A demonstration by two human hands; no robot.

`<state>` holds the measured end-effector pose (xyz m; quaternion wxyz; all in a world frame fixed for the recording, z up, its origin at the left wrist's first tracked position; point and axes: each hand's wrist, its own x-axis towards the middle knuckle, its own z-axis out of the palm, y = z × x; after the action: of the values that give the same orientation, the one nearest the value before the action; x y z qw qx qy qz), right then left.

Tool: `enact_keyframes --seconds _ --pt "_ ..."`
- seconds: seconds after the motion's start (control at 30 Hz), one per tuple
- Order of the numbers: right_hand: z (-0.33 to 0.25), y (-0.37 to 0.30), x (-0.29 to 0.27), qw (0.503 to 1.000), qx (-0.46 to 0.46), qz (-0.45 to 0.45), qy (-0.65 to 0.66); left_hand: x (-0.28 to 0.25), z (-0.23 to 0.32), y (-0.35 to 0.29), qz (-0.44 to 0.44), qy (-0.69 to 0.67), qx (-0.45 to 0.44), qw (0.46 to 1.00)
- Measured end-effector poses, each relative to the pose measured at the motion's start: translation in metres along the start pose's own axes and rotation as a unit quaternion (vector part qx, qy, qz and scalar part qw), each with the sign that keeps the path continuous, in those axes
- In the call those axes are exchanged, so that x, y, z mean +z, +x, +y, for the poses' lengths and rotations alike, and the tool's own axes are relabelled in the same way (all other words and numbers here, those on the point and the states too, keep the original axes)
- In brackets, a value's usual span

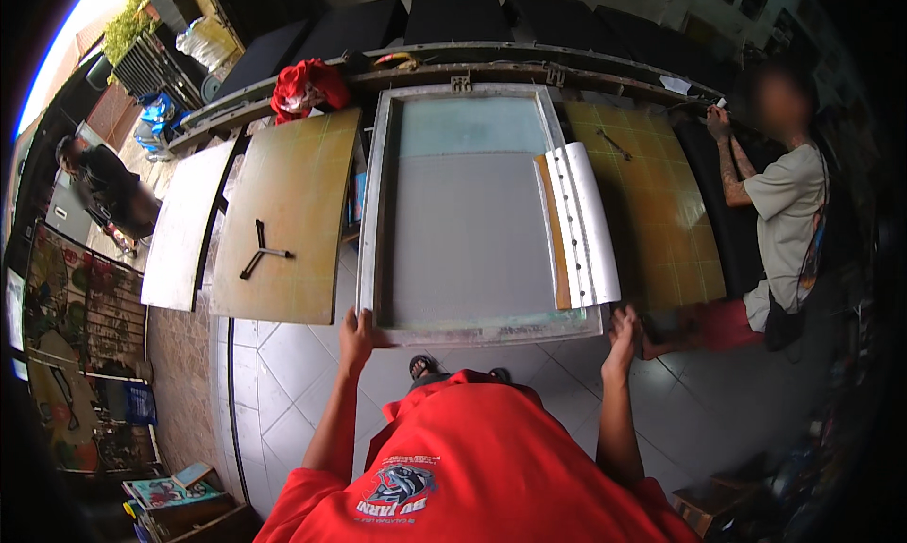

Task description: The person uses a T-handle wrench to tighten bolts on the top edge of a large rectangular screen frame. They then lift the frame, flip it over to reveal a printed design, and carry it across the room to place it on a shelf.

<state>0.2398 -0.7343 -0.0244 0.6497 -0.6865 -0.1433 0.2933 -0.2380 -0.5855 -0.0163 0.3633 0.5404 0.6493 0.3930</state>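
A screen printing frame point(378, 203) with grey mesh and a pale green band at its far end lies in front of me. My left hand point(355, 340) is closed round its near left corner. Just beyond the near right corner is my right hand point(620, 340), fingers raised and slightly apart; whether it touches the frame I cannot tell. A wide squeegee point(588, 227) with a silver bolted holder and an amber blade rests along the frame's right side, its near end close to my right hand. Hinge clamps point(460, 84) sit at the frame's far edge.
Yellowish boards flank the frame: the left board point(283, 184) bears a black three-armed tool point(260, 251), the right board point(661, 212) a small one point(614, 144). Red cloth point(310, 88) lies at the far rail. One person point(784, 203) is at the right, another point(113, 189) far left.
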Motion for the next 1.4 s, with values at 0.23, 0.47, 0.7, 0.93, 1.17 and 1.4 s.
enact_keyframes --seconds 0.23,0.47,0.7,0.93,1.17,1.4 --pt "-0.063 0.084 0.048 0.953 -0.098 -0.129 -0.255 0.001 0.013 -0.001 0.026 0.077 0.008 0.997" --pt "-0.064 0.124 0.082 0.922 -0.022 -0.183 -0.339 0.002 0.008 0.0 0.031 0.091 -0.012 0.995" --pt "-0.093 0.112 0.079 0.951 -0.053 -0.22 -0.21 -0.001 0.019 -0.003 0.002 0.095 -0.084 0.992" --pt "-0.226 0.082 0.119 0.953 -0.213 -0.177 -0.123 0.001 0.041 0.0 -0.024 0.065 -0.088 0.994" --pt "-0.266 0.114 0.183 0.857 -0.348 -0.23 -0.303 -0.013 0.031 0.002 -0.092 0.104 -0.141 0.98" --pt "-0.269 0.139 0.291 0.677 -0.442 -0.297 -0.509 -0.063 0.121 0.068 -0.031 0.234 0.164 0.958"
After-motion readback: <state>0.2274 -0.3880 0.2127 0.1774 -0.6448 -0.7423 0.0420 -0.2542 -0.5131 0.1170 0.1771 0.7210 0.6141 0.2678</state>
